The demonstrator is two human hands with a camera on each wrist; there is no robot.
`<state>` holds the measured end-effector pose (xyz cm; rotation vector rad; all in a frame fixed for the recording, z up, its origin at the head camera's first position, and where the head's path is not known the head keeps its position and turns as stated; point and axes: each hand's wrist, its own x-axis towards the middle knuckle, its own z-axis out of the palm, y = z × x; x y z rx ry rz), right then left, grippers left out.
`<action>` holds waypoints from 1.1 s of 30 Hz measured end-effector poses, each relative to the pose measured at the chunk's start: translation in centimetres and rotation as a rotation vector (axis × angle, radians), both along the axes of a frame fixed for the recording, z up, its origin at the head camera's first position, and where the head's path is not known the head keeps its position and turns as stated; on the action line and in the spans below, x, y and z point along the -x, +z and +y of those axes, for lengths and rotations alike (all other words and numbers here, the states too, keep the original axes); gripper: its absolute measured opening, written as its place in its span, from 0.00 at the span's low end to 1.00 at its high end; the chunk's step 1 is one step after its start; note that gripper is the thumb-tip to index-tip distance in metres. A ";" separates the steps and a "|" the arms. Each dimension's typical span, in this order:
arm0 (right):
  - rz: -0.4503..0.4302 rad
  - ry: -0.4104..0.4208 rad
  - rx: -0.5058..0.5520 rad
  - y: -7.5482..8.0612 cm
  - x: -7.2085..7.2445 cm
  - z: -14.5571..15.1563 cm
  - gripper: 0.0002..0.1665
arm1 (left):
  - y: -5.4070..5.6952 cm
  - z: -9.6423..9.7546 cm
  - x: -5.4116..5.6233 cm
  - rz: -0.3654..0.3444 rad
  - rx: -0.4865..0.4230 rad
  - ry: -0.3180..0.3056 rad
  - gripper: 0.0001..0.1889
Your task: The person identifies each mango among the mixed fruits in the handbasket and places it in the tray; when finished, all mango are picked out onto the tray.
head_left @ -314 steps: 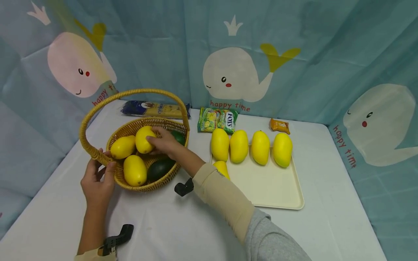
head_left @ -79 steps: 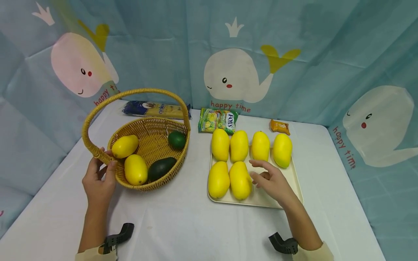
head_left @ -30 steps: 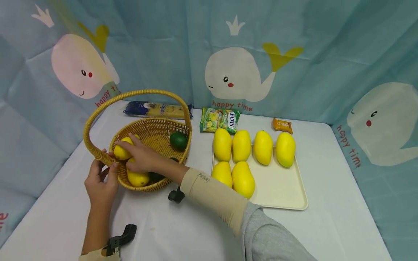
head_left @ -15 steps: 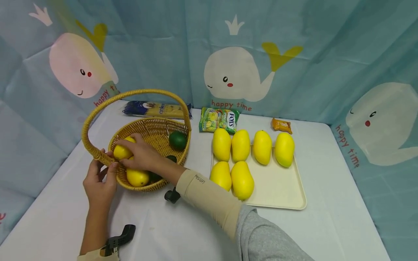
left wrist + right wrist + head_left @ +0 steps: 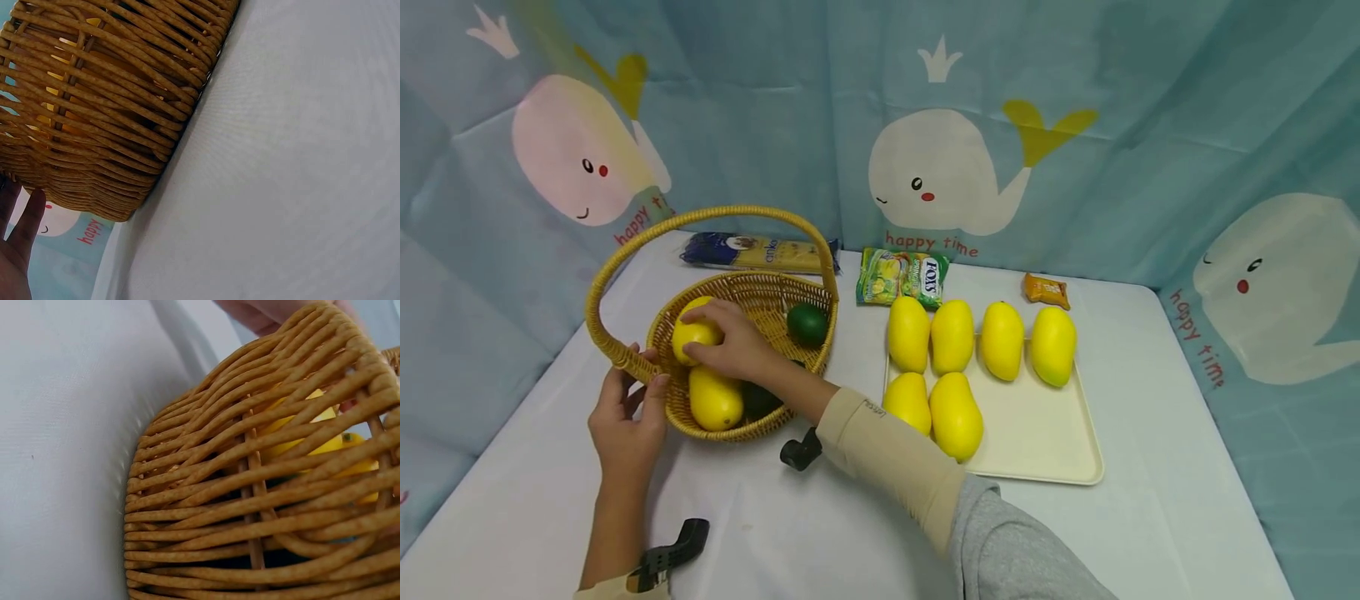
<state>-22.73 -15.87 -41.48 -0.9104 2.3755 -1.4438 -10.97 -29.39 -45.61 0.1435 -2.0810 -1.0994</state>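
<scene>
In the head view, a wicker basket (image 5: pixel 752 279) with a tall arched handle stands at the left of the table. My left hand (image 5: pixel 628 421) grips its rim at the foot of the handle; the left wrist view shows those fingers at the wicker wall (image 5: pixel 106 119). My right hand (image 5: pixel 741 342) reaches inside and holds a yellow mango (image 5: pixel 692 335) by its sides. Below it lies another mango (image 5: pixel 715 400). A dark green avocado (image 5: pixel 760 402), partly hidden by my wrist, and a rounder green fruit (image 5: pixel 807 323) are also inside. Wicker (image 5: pixel 250 475) mostly fills the right wrist view.
On the right, a cream tray (image 5: pixel 1037 442) bears several mangoes (image 5: pixel 955 417) in two rows, the front one partly behind my sleeve. Behind lie a pasta packet (image 5: pixel 760 252), a green Fox's candy bag (image 5: pixel 902 277) and a small orange packet (image 5: pixel 1046 290). A whale-print curtain (image 5: pixel 775 125) surrounds the table.
My right hand went from the tray back into the basket and has taken hold of a mango, now slightly raised. Over ten seconds, the tray's front row gained a mango. My left hand stayed put.
</scene>
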 end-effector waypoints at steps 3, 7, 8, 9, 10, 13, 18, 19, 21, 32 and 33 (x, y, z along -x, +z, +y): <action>-0.052 -0.013 0.061 0.1 -0.1 0.1 0.18 | 0.4 0.4 -0.2 0.013 0.000 -0.011 0.30; -0.062 -0.028 0.116 0.2 -0.2 0.2 0.13 | -0.1 -0.1 -0.2 0.024 0.000 -0.026 0.30; -0.058 -0.025 0.125 0.2 -0.3 0.2 0.12 | -0.3 -0.2 -0.2 0.019 0.001 -0.027 0.30; -0.062 -0.018 0.139 0.2 -0.4 0.4 0.12 | -0.5 -0.4 -0.2 0.015 0.001 -0.027 0.30; -0.061 -0.001 0.158 0.2 -0.4 0.5 0.13 | -0.7 -0.6 -0.2 0.010 0.000 -0.025 0.30; -0.131 0.017 0.224 0.2 -0.8 1.0 0.15 | -0.6 -0.5 -0.3 0.000 0.001 -0.022 0.29; -0.366 -0.057 0.376 0.5 -1.4 1.9 0.17 | -0.5 -0.6 -0.2 0.013 0.005 -0.022 0.30; -0.401 -0.078 0.401 0.5 -1.5 2.1 0.17 | -0.5 -0.5 -0.1 0.017 0.004 -0.025 0.30; -0.440 -0.090 0.449 0.6 -1.5 2.4 0.17 | -0.3 -0.4 -0.1 0.027 0.002 -0.027 0.30; -0.441 -0.024 0.516 0.8 -2.1 4.0 0.17 | 2.1 1.5 -0.9 0.028 -0.011 -0.025 0.28; -0.438 -0.014 0.525 0.8 -2.2 4.2 0.18 | 2.0 1.4 -0.9 0.028 -0.009 -0.024 0.28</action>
